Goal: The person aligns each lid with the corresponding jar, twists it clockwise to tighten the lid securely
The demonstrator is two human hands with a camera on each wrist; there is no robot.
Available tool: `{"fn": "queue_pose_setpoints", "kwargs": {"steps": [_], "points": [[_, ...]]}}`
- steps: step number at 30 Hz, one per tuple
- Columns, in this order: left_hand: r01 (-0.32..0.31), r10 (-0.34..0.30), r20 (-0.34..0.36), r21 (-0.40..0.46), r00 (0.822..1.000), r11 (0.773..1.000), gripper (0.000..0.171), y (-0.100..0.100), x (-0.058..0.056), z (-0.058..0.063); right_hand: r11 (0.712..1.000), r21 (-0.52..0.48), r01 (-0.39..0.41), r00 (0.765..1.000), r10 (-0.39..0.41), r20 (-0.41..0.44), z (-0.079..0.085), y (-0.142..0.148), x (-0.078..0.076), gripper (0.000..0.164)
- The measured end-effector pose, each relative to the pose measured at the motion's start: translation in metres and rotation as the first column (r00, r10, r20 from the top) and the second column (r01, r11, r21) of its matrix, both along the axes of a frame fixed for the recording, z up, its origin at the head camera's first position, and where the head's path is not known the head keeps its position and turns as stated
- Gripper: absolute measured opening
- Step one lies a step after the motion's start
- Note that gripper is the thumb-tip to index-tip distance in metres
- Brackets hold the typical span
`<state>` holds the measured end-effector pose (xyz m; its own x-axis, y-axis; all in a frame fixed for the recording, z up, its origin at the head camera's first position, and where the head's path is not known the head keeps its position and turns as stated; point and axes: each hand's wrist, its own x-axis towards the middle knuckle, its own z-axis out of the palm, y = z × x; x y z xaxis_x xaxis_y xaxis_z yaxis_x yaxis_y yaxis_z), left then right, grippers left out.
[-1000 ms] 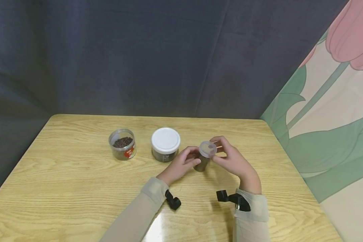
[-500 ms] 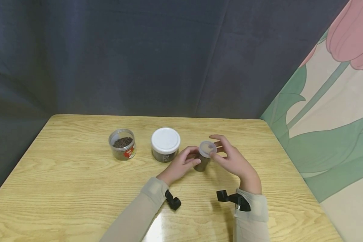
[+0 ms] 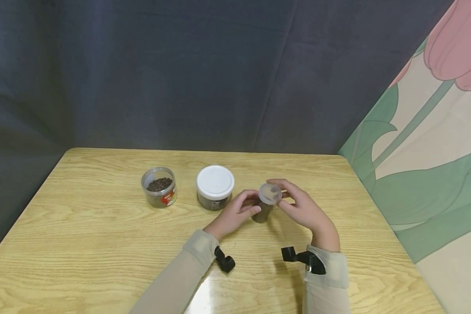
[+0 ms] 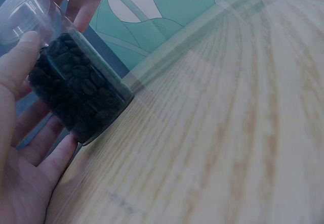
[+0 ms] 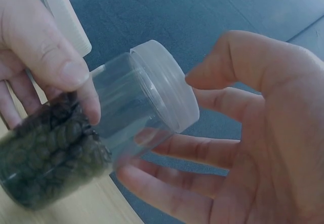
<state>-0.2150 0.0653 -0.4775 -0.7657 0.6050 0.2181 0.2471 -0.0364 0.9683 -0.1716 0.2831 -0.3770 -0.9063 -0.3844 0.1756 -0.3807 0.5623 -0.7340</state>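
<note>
A clear jar (image 3: 261,214) partly filled with dark coffee beans (image 4: 83,80) stands on the table between both hands. My left hand (image 3: 230,216) holds its body, the thumb on one side and the fingers round the other. Its translucent screw lid (image 5: 169,85) is on top. My right hand (image 3: 303,208) curls its thumb and index finger about the lid's edge, and in the right wrist view its other fingers lie along the jar's upper wall. In that view one fingertip is right at the lid's rim.
Left of the hands is a dark jar with a white lid (image 3: 215,182). Farther left stands an uncovered clear tub (image 3: 158,201) with small brown pieces in it. A dark curtain (image 3: 180,87) hangs behind the table (image 3: 102,244); flower-patterned fabric (image 3: 435,183) is at the right.
My right hand's index finger and thumb lifted and shifted round the lid, then came in close about its edge again. The left hand and jar have stayed put.
</note>
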Motion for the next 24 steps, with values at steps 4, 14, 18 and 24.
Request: {"fn": "queue_pose_setpoints", "kwargs": {"steps": [4,14,18,24], "points": [[-0.003,0.003,0.009,-0.003,1.0,1.0,0.045,0.0001,-0.0001,-0.0003,0.999,-0.01,0.038,0.997,-0.037,0.066,0.0006,-0.0011,0.0006,0.046],[-0.003,0.003,0.011,0.002,1.0,1.0,0.045,0.0001,0.0,-0.0011,0.995,-0.016,0.101,0.99,-0.099,0.104,0.002,-0.0053,0.0022,0.043],[-0.003,0.003,0.012,-0.004,1.0,1.0,0.045,0.0,0.0001,-0.0007,0.991,-0.006,0.136,0.986,-0.135,0.103,0.0011,-0.0067,0.0012,0.045],[-0.014,0.014,0.008,-0.013,1.0,1.0,0.046,0.0,0.0003,0.0005,0.993,-0.002,0.121,0.988,-0.12,0.095,0.0006,-0.0056,0.0002,0.05]]}}
